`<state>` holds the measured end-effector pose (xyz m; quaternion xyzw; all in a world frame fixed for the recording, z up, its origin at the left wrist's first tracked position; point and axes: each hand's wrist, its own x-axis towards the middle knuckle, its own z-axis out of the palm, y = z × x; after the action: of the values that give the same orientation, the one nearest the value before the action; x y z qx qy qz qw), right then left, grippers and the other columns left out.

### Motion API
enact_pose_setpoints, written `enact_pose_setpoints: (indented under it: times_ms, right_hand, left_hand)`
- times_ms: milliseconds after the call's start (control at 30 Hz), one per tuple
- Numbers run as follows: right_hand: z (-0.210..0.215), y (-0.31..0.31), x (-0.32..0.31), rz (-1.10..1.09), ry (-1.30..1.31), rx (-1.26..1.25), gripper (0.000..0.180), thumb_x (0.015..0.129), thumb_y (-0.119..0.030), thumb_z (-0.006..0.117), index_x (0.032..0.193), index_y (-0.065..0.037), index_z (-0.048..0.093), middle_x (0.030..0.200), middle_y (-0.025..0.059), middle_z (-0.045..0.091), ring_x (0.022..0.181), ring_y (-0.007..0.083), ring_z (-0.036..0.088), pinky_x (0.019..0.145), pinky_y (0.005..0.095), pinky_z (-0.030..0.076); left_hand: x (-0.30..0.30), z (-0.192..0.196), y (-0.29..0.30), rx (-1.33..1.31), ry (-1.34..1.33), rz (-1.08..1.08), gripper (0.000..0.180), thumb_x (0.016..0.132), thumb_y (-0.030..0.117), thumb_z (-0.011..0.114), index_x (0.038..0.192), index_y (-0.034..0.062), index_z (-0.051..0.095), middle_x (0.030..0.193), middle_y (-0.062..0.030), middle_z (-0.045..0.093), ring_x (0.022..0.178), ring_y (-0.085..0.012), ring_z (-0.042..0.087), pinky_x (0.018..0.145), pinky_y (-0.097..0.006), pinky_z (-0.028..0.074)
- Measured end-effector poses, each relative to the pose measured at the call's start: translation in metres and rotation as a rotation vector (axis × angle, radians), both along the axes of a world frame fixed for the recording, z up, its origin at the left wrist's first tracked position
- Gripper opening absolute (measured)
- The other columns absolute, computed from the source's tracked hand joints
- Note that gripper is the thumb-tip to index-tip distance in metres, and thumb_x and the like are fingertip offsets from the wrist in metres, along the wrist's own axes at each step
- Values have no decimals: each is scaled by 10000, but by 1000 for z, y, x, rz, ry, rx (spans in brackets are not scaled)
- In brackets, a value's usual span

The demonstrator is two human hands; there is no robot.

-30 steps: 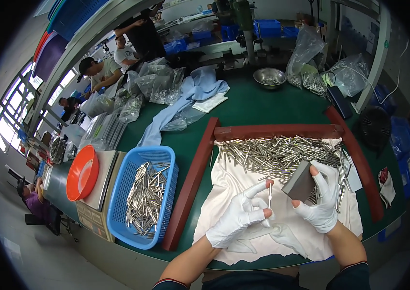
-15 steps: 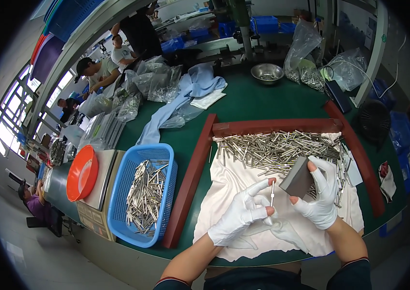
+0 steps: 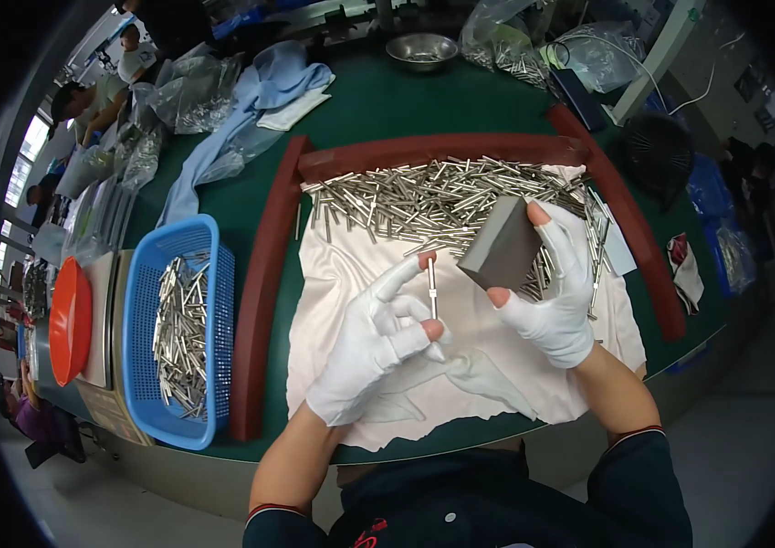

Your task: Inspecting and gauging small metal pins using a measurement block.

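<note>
Holding one thin metal pin (image 3: 431, 285) upright between the fingertips of our gloved left hand (image 3: 371, 349), we keep it just beside the grey block (image 3: 501, 245), which our right hand (image 3: 556, 294) grips with bare thumb and fingertips poking through the cut glove. Both hands hover over the white cloth (image 3: 351, 274) inside the red-brown frame (image 3: 264, 274). As we judge it, the work is somewhere in the middle: a wide heap of loose pins (image 3: 424, 196) lies across the far side of the cloth, too many for us to count, while the blue basket (image 3: 146, 274) on our left already carries a good layer of similar pins. We count one pin in hand, one block, one basket, one frame and one cloth. Beyond that, one orange lid (image 3: 71, 320) sits left of the basket, one steel bowl (image 3: 421, 47) stands at the far edge of the green table (image 3: 387, 100), and several clear bags (image 3: 191, 87) lie about.
</note>
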<state>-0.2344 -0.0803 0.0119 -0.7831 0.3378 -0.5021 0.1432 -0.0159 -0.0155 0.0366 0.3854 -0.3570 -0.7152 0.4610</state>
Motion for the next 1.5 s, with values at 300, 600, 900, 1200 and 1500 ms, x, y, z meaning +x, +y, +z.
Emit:
enact_pose_setpoints:
  times_ms: [300, 600, 900, 1200, 1500]
  right_hand:
    - [0, 9, 3, 33, 175, -69, 828, 651, -263, 820, 1374, -65, 469, 1257, 146, 506, 1061, 297, 500, 864, 389, 443]
    - [2, 10, 5, 105, 163, -67, 817, 632, -254, 828, 1348, -54, 489, 1257, 146, 506, 1062, 304, 500, 888, 408, 431]
    - [1, 11, 6, 84, 157, -48, 815, 631, -249, 829, 1345, -53, 490, 1251, 146, 502, 1070, 307, 496, 891, 413, 434]
    - [1, 9, 11, 89, 161, -95, 799, 650, -288, 817, 1342, -52, 493, 1230, 145, 519, 1034, 305, 511, 866, 411, 441]
    - [4, 13, 11, 60, 158, -135, 768, 653, -344, 820, 1287, -16, 539, 1211, 159, 541, 1006, 310, 523, 847, 415, 441]
  left_hand:
    - [-2, -11, -1, 7, 18, -25, 749, 848, 34, 687, 1472, -23, 278, 849, -58, 614, 852, -134, 622, 750, -265, 545]
    - [-1, -10, -1, 13, 54, -37, 750, 855, 40, 682, 1480, -11, 269, 883, -80, 632, 847, -143, 632, 757, -275, 546]
    - [1, -9, 0, -3, 18, -41, 743, 863, 48, 678, 1481, -8, 269, 876, -88, 644, 826, -140, 637, 752, -271, 543]
    - [-7, -20, 0, 31, -3, -55, 733, 861, 35, 669, 1472, -31, 269, 886, -107, 661, 751, -141, 653, 718, -266, 543]
    - [-6, -16, 2, 84, 146, -63, 718, 838, 54, 702, 1432, -74, 319, 881, -119, 665, 714, -137, 655, 694, -261, 533]
